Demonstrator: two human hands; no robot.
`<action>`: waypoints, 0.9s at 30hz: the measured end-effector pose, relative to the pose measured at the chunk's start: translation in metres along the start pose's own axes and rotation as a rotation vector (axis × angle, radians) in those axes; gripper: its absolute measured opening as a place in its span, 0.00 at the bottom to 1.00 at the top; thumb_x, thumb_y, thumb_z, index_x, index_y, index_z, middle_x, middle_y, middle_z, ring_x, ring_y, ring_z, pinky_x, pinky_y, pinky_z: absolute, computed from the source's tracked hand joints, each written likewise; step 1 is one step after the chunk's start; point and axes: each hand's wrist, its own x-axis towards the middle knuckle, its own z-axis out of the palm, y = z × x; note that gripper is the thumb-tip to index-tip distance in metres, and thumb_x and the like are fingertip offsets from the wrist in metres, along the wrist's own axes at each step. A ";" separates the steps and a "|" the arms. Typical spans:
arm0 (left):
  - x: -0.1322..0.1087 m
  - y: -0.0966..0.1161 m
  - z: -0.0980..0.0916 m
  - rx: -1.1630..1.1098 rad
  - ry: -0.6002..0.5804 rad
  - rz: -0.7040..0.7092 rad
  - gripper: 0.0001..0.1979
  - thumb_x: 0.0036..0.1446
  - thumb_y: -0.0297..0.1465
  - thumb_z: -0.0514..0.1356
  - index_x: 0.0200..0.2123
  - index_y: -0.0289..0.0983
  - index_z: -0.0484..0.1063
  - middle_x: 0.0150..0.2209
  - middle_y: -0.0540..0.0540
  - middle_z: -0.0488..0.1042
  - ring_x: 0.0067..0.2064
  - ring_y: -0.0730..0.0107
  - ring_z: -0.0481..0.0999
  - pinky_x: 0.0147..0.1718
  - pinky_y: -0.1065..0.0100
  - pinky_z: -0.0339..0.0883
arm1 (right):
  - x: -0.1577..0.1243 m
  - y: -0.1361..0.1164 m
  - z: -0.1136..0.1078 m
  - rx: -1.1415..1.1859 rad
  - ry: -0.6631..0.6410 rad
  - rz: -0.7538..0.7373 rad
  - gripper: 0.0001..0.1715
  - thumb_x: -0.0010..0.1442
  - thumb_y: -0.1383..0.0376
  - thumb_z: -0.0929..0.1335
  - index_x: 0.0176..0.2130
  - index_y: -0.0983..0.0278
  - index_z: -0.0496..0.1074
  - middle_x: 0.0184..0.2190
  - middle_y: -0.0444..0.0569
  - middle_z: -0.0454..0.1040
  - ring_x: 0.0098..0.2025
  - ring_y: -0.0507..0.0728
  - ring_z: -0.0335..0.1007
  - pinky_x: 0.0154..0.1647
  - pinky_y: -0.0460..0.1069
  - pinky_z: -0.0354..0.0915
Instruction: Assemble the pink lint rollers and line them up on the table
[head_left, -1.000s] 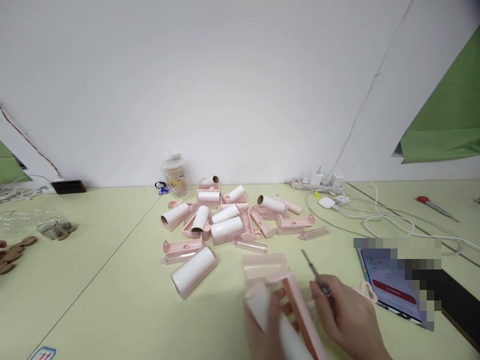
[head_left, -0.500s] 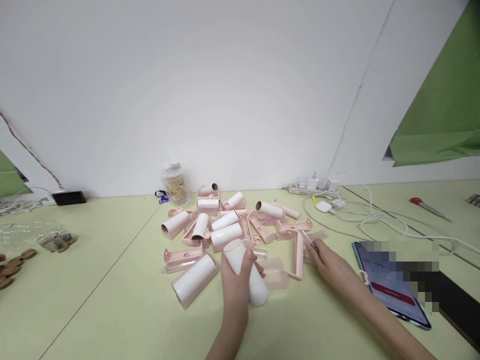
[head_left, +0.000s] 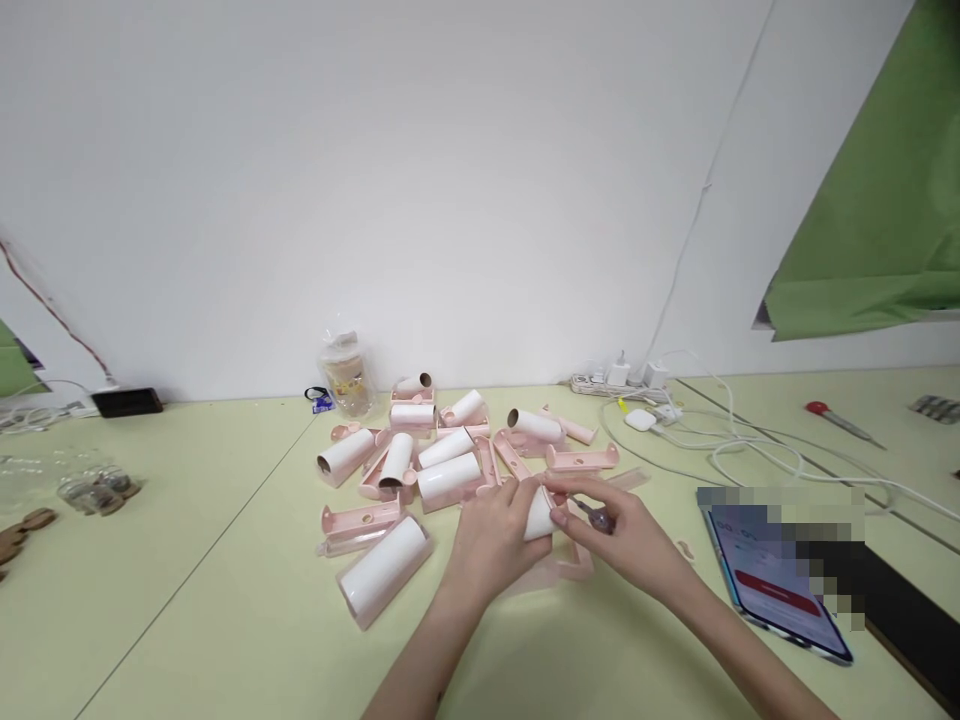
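Note:
My left hand (head_left: pixel 491 545) is wrapped around a white paper roll (head_left: pixel 538 515) just in front of a pile of white rolls and pink plastic holders (head_left: pixel 442 450). My right hand (head_left: pixel 626 540) pinches a small screwdriver (head_left: pixel 592 514), its tip pointing left at the end of that roll. A pink holder (head_left: pixel 570 565) lies on the table under both hands, mostly hidden. Another white roll (head_left: pixel 382 568) lies to the left of my left forearm.
A phone (head_left: pixel 780 590) lies at the right, with white cables (head_left: pixel 742 450) and a power strip (head_left: pixel 611 382) behind it. A red-handled screwdriver (head_left: pixel 840 422) is far right. A clear jar (head_left: pixel 346 375) stands by the wall. Small brown pieces (head_left: pixel 22 530) sit at the left edge.
My left hand carried the white roll to the right, toward the middle. My right hand drew back from the pink holder and brought the screwdriver up to the roll's end.

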 end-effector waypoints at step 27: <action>-0.012 -0.008 0.003 -0.947 0.125 -0.410 0.14 0.51 0.30 0.57 0.42 0.39 0.60 0.36 0.48 0.68 0.38 0.67 0.69 0.38 0.69 0.63 | 0.015 0.002 0.004 0.473 0.149 0.035 0.25 0.61 0.46 0.56 0.37 0.59 0.71 0.40 0.49 0.74 0.43 0.58 0.71 0.44 0.53 0.65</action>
